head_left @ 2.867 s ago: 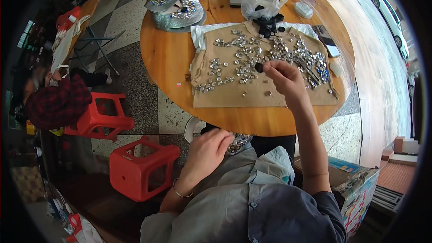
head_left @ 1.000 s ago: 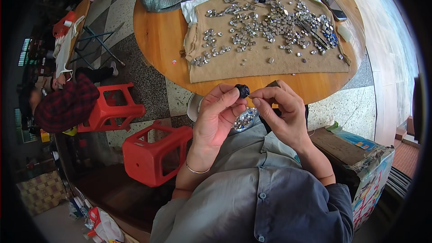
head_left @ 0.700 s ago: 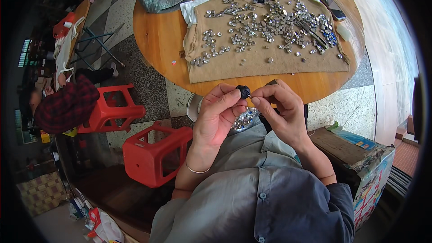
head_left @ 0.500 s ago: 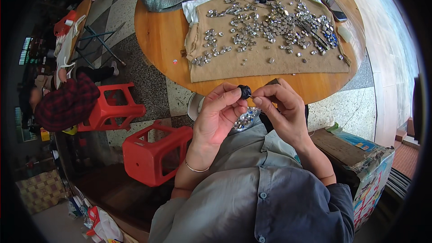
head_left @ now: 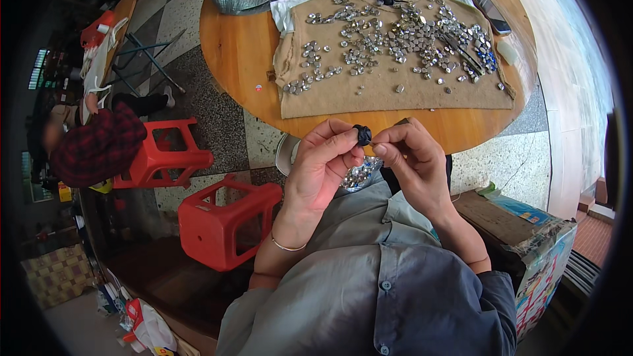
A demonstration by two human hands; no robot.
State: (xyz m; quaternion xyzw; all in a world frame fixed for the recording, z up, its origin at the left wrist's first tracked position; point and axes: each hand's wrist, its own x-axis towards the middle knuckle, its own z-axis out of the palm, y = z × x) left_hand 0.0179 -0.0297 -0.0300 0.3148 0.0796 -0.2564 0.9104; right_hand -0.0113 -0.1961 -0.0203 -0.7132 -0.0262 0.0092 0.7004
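My left grip pinches the small black piece near the edge of the desk, seemingly to steady it; my right grip is pressed together beside it, any thin item between too small to discern. Loose stones lie spread on brown cloth, presumably for easy picking.

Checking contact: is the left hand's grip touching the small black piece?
Touching: the head view shows the left hand's grip pinching the small black piece by its edge.
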